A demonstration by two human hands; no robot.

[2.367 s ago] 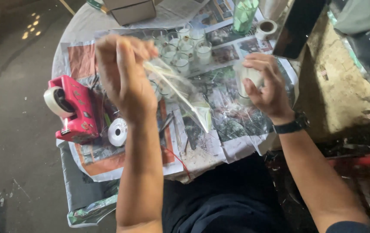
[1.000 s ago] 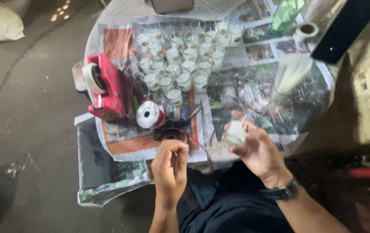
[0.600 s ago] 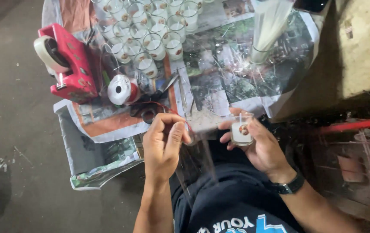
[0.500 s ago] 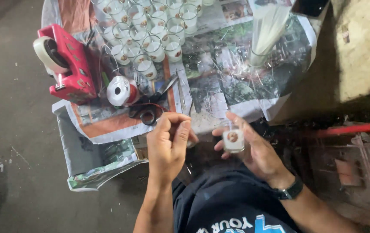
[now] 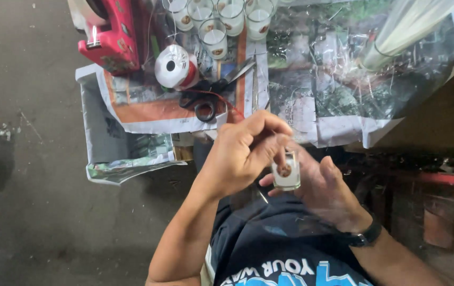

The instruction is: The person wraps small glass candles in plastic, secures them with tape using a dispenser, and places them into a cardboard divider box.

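- The right hand lies palm up over the lap, just off the near edge of the table. A small glass jar stands upright on its fingers. The fingers are curled loosely under and behind the jar, cradling it rather than squeezing it.
- The jar is clear, with white filling and a small brown mark showing on the side towards the camera.
- The left hand is right beside the jar, on its left. Its thumb and first finger are pinched together just above the jar's rim, and the other fingers are bent in. Whether anything is held in the pinch cannot be told; the spot is too small and partly hidden by the knuckles.
- The two hands touch or nearly touch around the jar, which sits between the left fingertips above and the right fingers below.
- A black watch is on the right wrist.
- The table is covered with newspaper and a clear plastic sheet.
- On the table, well apart from the hands: black-handled scissors, a white spool of red ribbon just beside them, and a red tape dispenser further to the left.
- A group of similar glass jars with white filling stands at the far edge.
- A bundle of clear plastic bags lies at the upper right.
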